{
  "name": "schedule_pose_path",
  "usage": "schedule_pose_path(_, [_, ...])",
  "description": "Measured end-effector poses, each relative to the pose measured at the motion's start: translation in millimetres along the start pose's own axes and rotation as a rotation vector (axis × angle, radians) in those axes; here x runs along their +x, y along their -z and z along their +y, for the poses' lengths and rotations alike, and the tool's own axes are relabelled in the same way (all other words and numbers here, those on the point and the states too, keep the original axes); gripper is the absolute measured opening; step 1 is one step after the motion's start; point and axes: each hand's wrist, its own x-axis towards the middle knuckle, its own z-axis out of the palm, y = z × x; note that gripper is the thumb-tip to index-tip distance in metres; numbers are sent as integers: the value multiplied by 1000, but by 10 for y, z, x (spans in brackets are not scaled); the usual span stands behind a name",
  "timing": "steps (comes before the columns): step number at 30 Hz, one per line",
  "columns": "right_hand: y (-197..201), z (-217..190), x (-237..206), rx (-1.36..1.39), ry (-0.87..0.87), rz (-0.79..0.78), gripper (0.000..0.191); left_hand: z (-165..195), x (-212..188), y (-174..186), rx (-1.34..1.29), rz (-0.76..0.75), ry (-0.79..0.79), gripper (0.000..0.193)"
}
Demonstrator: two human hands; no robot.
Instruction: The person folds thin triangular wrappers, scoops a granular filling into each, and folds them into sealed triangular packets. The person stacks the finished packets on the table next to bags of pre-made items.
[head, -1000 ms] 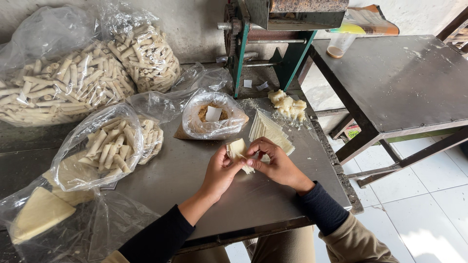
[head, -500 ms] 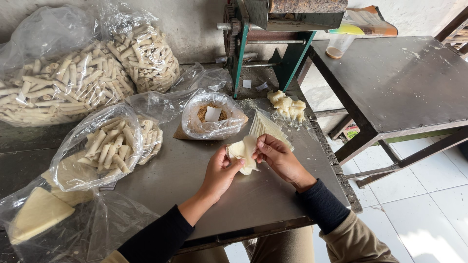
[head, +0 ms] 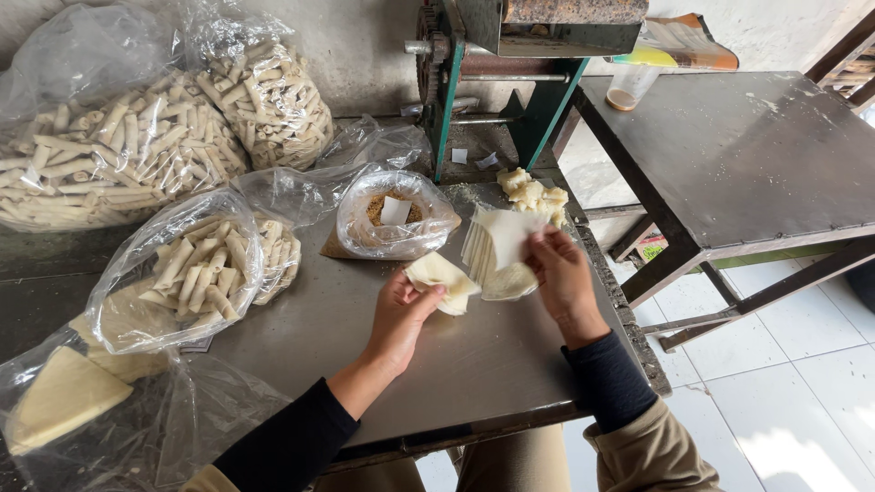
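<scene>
both forearms reach up from the lower frame. my left hand point(head: 401, 314) pinches a folded wrapper point(head: 442, 281) at centre; my right hand point(head: 563, 278) grips the top sheet of the wrapper stack point(head: 497, 255), centre-right.

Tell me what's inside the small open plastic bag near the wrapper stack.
The small plastic bag holds brown crumbly filling with a white paper slip on top; whatever lies deeper is covered.

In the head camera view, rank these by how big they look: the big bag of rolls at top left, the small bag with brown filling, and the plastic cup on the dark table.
1. Big bag of rolls, largest.
2. Small bag with brown filling.
3. Plastic cup, smallest, though it stands farther from the camera, so its true size is unsure.
</scene>
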Motion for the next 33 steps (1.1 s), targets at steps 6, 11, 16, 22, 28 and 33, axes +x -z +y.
schedule_pose_path(6, [59,-247,-103,-955,567,-173,22,44,-17,14,-102,1,33,28])
schedule_pose_path(11, [-47,-356,-245,-1177,427,-388,22,50,-17,14,-76,-16,48,27])
schedule_pose_path(16, [-72,-408,-261,-1170,411,-459,22,28,2,8,-81,-35,54,28])
schedule_pose_path(22, [-103,-400,-286,-1200,410,-485,22,48,2,-29,-58,-23,77,33])
schedule_pose_path(28, [-158,-487,-336,-1117,371,-590,30,49,-4,-53,-20,-48,23,35])
schedule_pose_path(33, [-338,-325,-432,-797,451,-578,32,-20,-9,-86,-19,-99,-65,31])
